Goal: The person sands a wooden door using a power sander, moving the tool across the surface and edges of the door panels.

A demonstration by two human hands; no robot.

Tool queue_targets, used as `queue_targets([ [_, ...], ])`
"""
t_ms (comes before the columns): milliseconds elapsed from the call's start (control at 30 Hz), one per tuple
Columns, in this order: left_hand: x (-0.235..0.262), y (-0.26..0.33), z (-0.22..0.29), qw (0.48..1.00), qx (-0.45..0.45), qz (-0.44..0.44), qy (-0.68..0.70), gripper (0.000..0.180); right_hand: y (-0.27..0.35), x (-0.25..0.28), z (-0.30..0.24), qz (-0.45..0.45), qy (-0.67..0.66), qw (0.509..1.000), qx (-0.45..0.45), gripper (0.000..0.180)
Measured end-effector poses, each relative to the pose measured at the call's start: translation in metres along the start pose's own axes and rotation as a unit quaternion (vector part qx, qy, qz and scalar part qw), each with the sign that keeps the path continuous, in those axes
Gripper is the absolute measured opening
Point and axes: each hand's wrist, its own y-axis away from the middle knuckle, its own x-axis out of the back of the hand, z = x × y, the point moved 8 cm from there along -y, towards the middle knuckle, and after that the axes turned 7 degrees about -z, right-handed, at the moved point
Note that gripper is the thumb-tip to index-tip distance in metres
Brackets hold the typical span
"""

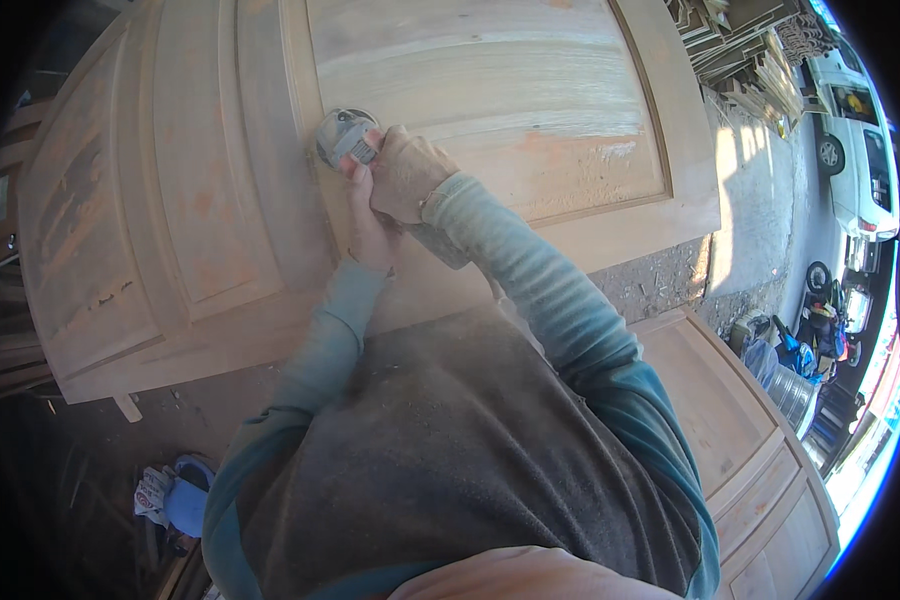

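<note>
A dark, dusty garment [480,440] is worn over teal sleeves, and both arms are stretched forward. A grey power tool [346,133] with a round head is held in both hands: its front end is grasped by the fingers of the left hand [372,222], while its body is gripped from above by the clenched fingers of the right hand [410,175]. The tool is placed over a large panelled wooden door [265,180], by the left border of its wide recessed panel, which is marked by pale and orange patches. Beyond the right arm, a second panelled door [725,420] is seen lower down. Thin wood strips [770,85] are piled past the large door's far right corner. Farthest off, a white vehicle [855,150] is parked.
</note>
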Motion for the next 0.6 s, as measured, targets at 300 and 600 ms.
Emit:
queue_targets([
  [300, -0.094, -0.024, -0.127, 0.967, 0.230, -0.107, -0.005, 0.070, 0.066, 0.076, 0.145, 0.095, -0.107, 0.988, -0.066, 0.053],
  [600, -0.171, -0.031, -0.219, 0.955, 0.253, -0.150, 0.031, 0.069, 0.121, 0.125, 0.232, 0.172, -0.101, 0.979, -0.050, 0.042],
])
